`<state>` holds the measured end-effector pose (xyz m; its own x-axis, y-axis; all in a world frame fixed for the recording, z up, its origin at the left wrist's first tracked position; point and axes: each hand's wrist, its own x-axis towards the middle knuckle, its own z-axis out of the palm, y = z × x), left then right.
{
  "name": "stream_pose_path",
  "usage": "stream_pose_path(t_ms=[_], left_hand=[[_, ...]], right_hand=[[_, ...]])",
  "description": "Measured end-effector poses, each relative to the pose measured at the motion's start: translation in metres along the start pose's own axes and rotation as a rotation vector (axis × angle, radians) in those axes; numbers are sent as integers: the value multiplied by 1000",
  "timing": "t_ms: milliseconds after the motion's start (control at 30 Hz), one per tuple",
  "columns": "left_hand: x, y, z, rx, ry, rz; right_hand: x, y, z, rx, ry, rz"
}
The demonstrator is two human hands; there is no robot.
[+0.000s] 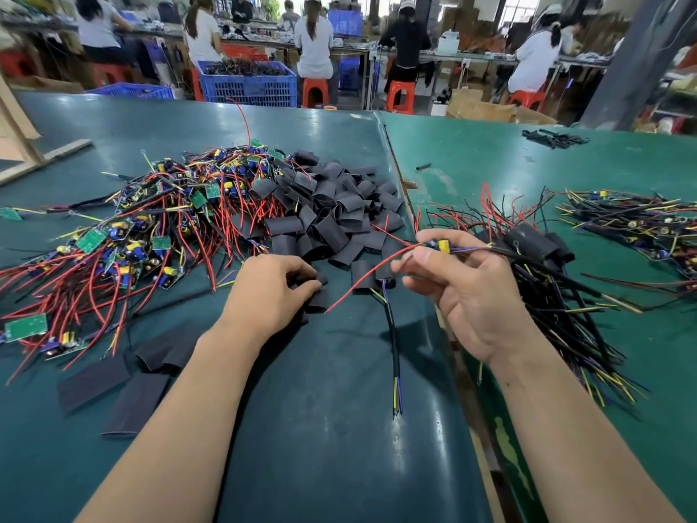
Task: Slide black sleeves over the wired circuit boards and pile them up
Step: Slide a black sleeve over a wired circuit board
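Left hand: the left hand (pixel 277 285) is lying knuckles-up on the dark green matted desk (pixel 320 428), fingers curling round a short black flattened heat-shrink sleeve (pixel 316 296) at the near edge of the sleeve heap; looks like it's picking it up.
Right hand: the right hand (pixel 465 292) is raised over the seam w/ the lighter green desk (pixel 490 164), thumb and fingers pinching a small circuit board w/ a yellow part and blue caps (pixel 439 245); board is mostly hidden by the fingers.
Wires: thin red lead (pixel 362 275) is trailing from the board down toward the left hand; a black cable w/ yellow/blue cores (pixel 394 345) is lying on the desk between the hands; can't tell if it belongs to this board.
Sleeve stock: heap of loose black sleeves (pixel 332 205) is sitting mid-desk, a few flat ones (pixel 113 386) nearer the left edge.
Bare boards: tangle of green boards w/ red, black, yellow wires (pixel 143 228) is spreading over the left half of the desk.
Done pile: sleeved boards w/ black cables (pixel 547 258) are piling just right of the right hand; another wired bundle (pixel 641 224) is lying toward the right edge.
Step (est.): fetching a sleeve for the held board; plenty of bare boards left.
Risks: red lead prob. snagging the sleeve mouth if not fed in first; flattened sleeve may not be opening enough, so parts catching on its rim; left hand could be lifting two sleeves at once from the heap; loose wires dragging neighbours out of the tangle.
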<state>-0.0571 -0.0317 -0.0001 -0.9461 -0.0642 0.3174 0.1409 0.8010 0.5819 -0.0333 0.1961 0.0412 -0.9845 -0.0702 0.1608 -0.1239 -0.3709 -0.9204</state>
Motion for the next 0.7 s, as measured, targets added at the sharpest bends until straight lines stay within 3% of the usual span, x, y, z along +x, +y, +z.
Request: stream_pose_path(t_ms=[167, 400, 700], left_hand=[[-2, 4, -1, 62, 81, -35], [-5, 12, -2, -229, 189, -22], [-14, 19, 4, -434, 45, 211]], right_hand=[[5, -6, -3, 176, 130, -68], [7, -4, -5, 165, 248, -66], [7, -11, -9, 207, 256, -95]])
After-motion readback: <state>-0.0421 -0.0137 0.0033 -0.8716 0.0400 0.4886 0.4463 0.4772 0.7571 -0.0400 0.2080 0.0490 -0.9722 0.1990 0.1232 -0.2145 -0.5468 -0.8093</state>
